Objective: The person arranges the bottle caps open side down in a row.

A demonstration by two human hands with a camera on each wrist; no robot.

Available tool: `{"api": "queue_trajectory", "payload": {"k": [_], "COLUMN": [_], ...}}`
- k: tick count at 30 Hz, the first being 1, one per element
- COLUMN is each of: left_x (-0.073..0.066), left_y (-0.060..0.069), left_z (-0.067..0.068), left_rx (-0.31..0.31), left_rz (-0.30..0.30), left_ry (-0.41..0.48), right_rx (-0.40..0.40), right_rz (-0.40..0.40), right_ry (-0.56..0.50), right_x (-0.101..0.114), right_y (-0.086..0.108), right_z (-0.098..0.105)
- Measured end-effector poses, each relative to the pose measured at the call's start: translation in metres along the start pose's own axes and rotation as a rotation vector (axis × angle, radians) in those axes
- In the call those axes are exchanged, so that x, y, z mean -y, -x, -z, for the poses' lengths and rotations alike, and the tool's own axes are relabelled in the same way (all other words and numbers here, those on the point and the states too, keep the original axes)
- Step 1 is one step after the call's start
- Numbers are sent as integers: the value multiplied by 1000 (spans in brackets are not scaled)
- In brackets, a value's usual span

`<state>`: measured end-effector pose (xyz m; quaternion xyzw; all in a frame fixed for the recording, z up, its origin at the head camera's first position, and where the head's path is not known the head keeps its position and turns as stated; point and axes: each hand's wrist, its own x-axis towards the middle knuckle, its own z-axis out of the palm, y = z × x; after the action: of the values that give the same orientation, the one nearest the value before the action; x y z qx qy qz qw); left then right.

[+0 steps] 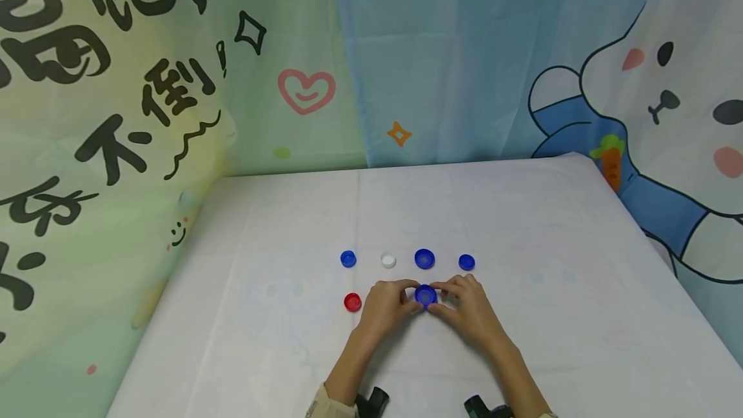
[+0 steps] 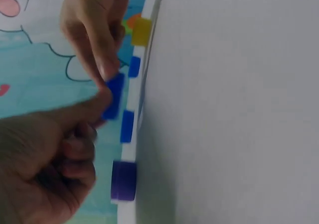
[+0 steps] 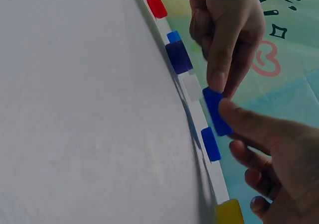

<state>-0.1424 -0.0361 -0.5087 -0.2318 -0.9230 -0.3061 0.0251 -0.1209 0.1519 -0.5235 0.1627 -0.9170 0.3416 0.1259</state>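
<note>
Both hands pinch one round blue cap (image 1: 425, 295) between thumbs and fingertips, the left hand (image 1: 384, 308) from its left side and the right hand (image 1: 473, 311) from its right. In the left wrist view the held blue cap (image 2: 114, 95) appears raised off the white surface, between the left hand (image 2: 47, 159) and the right hand (image 2: 97, 22). The right wrist view shows the same blue cap (image 3: 217, 112) where the fingertips of the right hand (image 3: 279, 154) and left hand (image 3: 229, 30) meet.
Behind the hands lie a blue cap (image 1: 348, 258), a white cap (image 1: 388, 260), a larger blue cap (image 1: 424, 258) and another blue cap (image 1: 467, 262). A red cap (image 1: 352, 302) is left of the left hand. Wrist views also show purple (image 2: 123, 180) and yellow (image 3: 230, 212) caps.
</note>
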Motion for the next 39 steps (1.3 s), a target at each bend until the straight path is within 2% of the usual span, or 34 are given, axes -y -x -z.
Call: {"api": "queue_trajectory", "payload": {"k": [10, 15, 21, 25, 28, 31, 33, 35, 39], "left_x": [-1, -6, -10, -13, -14, -13, -12, -12, -9], "left_y": [6, 8, 8, 9, 10, 9, 9, 9, 8], "left_z": [21, 30, 33, 36, 39, 40, 40, 40, 36], "left_rx": [-73, -90, -78, -60, -29, 24, 61, 85, 113], "left_rz": [-163, -178, -153, -72, 65, 225, 308, 359, 411], "left_ry": [320, 413, 446, 510, 613, 738, 810, 854, 909], "right_rx": [-90, -124, -137, -142, -139, -134, -134, -135, -132], "right_rz": [153, 223, 255, 251, 241, 233, 228, 226, 216], "right_ry": [-162, -193, -189, -196, -204, -209, -208, -209, -207], "right_x": [11, 18, 21, 20, 20, 22, 23, 24, 25], "right_y": [-2, -4, -5, -4, -4, -4, -4, -4, -5], "right_z": [24, 35, 40, 38, 36, 34, 34, 34, 36]}}
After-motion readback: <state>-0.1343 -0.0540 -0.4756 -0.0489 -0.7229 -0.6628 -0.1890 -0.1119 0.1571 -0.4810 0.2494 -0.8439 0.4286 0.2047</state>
